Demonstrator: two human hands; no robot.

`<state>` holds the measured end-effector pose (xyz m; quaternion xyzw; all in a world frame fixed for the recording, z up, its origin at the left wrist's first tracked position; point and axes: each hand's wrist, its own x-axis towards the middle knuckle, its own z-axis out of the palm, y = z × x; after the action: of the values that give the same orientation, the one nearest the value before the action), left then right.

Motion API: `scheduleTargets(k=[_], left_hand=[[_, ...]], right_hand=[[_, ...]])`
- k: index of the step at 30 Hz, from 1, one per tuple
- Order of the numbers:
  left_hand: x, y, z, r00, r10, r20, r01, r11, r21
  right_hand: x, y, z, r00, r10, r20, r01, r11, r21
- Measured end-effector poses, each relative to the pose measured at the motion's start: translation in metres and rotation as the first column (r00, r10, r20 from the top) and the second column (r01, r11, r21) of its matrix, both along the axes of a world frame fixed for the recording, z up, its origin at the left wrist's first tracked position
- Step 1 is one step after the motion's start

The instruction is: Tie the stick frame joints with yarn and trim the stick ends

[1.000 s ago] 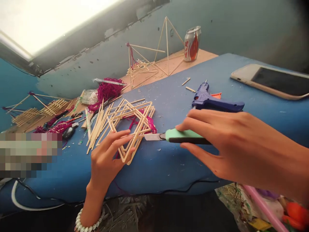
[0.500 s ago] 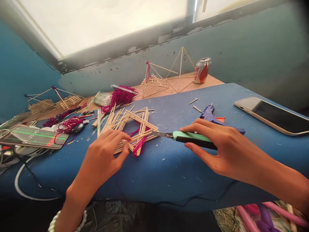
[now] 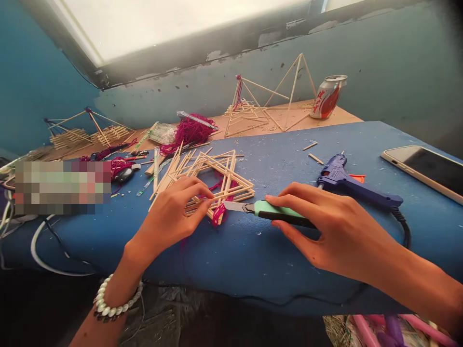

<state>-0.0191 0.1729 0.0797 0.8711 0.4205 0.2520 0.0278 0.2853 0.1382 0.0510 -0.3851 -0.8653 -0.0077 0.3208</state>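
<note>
My right hand [image 3: 325,226] grips a utility knife [image 3: 282,212] with a mint-green and black handle, its blade pointing left. The blade tip lies at a loop of magenta yarn [image 3: 219,214] on a lattice of thin wooden sticks [image 3: 226,178]. Left of the blade, my left hand [image 3: 177,209] has thumb and forefinger pinched at the near side of the lattice, on a wooden stick [image 3: 231,192]. The palm and fingers hide part of the lattice. More loose sticks [image 3: 170,176] fan out behind my left hand.
A blue glue gun [image 3: 340,178] lies beyond my right hand, with a phone [image 3: 427,168] farther right. At the back stand a drink can [image 3: 328,96], stick pyramid frames [image 3: 296,91] and a magenta yarn heap [image 3: 195,129]. Cables [image 3: 39,258] hang at the left.
The view has shifted, so the table things sit farther right in it. The knife blade has moved left and nearer, from the lattice's right corner to the yarn loop. Both hands stay closed.
</note>
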Motion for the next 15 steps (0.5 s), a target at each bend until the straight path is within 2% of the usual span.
scheduleTargets(k=[3,6,11,15], left_hand=[[0.006,-0.004,-0.003,1.0,0.017,-0.006,-0.016,0.999,0.028],[0.011,-0.005,0.001,0.997,0.024,-0.069,-0.02,0.998,0.067],[0.013,-0.001,0.006,0.98,-0.065,-0.19,0.088,0.989,0.116],[0.012,-0.001,0.003,0.978,-0.072,-0.194,0.101,0.984,0.146]], right_hand=[[-0.002,-0.001,0.003,0.999,-0.007,0.038,0.006,0.999,0.045],[-0.004,-0.001,0.009,0.995,-0.021,0.093,0.014,0.997,0.082],[-0.013,-0.001,0.019,0.978,-0.116,0.176,0.095,0.988,0.125],[-0.015,-0.003,0.025,0.967,-0.149,0.207,0.13,0.986,0.099]])
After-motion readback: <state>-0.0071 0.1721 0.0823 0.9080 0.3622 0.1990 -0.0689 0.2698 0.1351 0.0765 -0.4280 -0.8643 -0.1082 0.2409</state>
